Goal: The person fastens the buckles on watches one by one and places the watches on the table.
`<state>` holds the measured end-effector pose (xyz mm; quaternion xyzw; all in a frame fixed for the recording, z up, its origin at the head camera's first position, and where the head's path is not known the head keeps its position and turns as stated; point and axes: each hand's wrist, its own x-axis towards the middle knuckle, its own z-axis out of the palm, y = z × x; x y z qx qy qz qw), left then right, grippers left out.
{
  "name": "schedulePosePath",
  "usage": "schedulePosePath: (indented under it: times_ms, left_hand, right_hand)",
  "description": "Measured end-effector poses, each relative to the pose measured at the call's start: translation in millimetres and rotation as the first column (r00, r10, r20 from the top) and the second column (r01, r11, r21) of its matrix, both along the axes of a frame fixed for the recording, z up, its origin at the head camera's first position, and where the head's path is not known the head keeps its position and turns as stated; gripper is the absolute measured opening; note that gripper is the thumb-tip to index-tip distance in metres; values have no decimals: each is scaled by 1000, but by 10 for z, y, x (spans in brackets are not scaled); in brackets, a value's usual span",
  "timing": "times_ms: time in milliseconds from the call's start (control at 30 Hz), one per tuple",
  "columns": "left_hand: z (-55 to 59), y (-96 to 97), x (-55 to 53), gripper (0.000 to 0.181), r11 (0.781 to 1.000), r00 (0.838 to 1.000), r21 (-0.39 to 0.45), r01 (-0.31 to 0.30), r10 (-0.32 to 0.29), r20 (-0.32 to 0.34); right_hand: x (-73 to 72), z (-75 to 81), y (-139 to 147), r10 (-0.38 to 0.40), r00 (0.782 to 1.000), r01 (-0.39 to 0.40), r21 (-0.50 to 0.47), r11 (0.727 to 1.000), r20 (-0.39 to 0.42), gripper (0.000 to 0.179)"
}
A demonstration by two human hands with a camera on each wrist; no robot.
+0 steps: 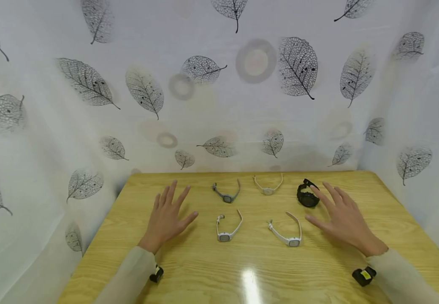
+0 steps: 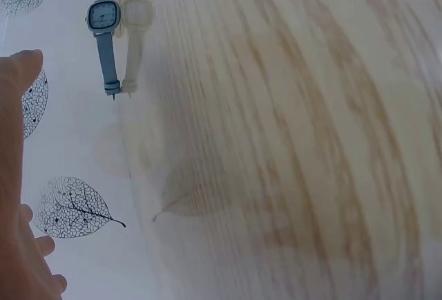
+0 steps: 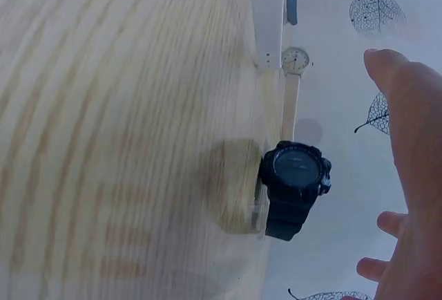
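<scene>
Several wristwatches stand on the wooden table. At the back are a blue-grey watch (image 1: 227, 198) and a small pale watch (image 1: 267, 191). Nearer the front I see a white watch (image 1: 224, 237) and, to its right, another white watch (image 1: 293, 242). A chunky black watch (image 1: 308, 199) is at the back right. My left hand (image 1: 167, 217), fingers spread, is left of the watches and holds nothing. My right hand (image 1: 342, 215) is just right of the black watch, its fingers spread and holding nothing; in the right wrist view a gap separates them.
The light wood table (image 1: 189, 270) has its back edge against a white curtain (image 1: 219, 105) printed with leaves, which also hangs on both sides. A black wrist device (image 1: 364, 276) is under the right sleeve, another (image 1: 156, 273) under the left.
</scene>
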<state>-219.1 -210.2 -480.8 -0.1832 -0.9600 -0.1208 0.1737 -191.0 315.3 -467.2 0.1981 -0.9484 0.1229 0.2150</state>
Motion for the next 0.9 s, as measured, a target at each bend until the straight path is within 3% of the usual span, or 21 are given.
schedulePosePath:
  times_ms: [367, 633, 900]
  left_hand:
    - [14, 68, -22, 85, 1000, 1000, 11, 29, -29, -5]
    - [25, 134, 26, 86, 999, 999, 17, 46, -46, -23]
    - [110, 259, 104, 87, 997, 998, 57, 56, -58, 28]
  right_hand:
    - [-61, 64, -239, 12, 998, -12, -11, 1000, 54, 90]
    - [-42, 73, -407, 34, 994, -31, -31, 999, 106, 85]
    - [-36, 100, -648, 108, 983, -94, -101, 990, 145, 81]
